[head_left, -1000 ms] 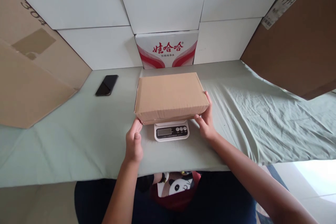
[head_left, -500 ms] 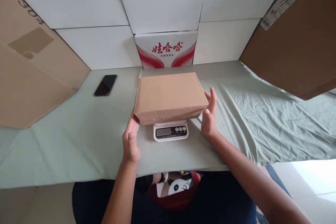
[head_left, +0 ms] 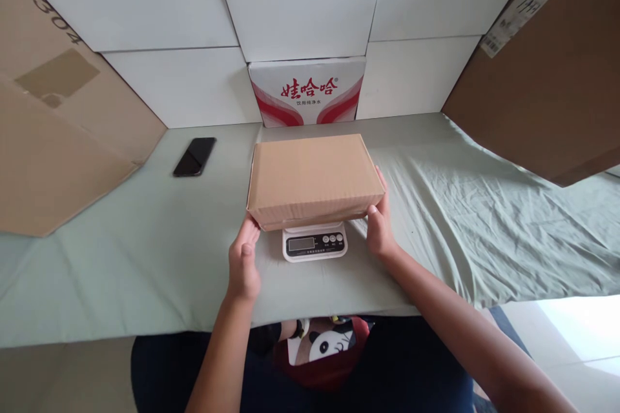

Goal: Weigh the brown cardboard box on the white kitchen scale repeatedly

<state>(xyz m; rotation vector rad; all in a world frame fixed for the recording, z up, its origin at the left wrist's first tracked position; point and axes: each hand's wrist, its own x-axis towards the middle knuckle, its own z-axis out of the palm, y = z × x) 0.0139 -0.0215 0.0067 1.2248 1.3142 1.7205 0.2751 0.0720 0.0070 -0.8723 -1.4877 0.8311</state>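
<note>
A closed brown cardboard box (head_left: pixel 317 171) rests on a small white kitchen scale (head_left: pixel 314 245). Only the scale's front, with its display and round buttons, shows; its platform is hidden beneath the box. My left hand (head_left: pixel 245 264) holds the box at its lower left front corner, fingers partly hidden under and behind the edge. At the opposite end my right hand (head_left: pixel 380 226) grips the right front corner, thumb on the front face and fingers along the side. I cannot read any figure on the display.
A black phone (head_left: pixel 194 157) lies on the green cloth (head_left: pixel 159 258) to the left. Large cardboard panels stand at left (head_left: pixel 58 122) and right (head_left: pixel 542 90). Behind the box is a white carton with red print (head_left: pixel 307 91), among white boards. The cloth is wrinkled on the right.
My right hand has closed in on the box's right corner, its fingers no longer sticking up. My left hand stays at the left corner, and the box has hardly moved.
</note>
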